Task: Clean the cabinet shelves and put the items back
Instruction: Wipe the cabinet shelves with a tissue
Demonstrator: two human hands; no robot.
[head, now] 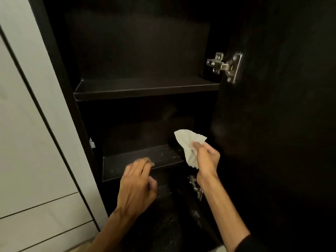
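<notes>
Holding a crumpled white tissue pinched in its fingers, the right hand is at the right end of the lower shelf of the dark cabinet. The left hand holds nothing; its relaxed fingers lie over the front edge of the same shelf.

A home, it seems: a tall dark wooden cabinet with a metal door hinge, set against pale wall tiles left of the fingers.
</notes>
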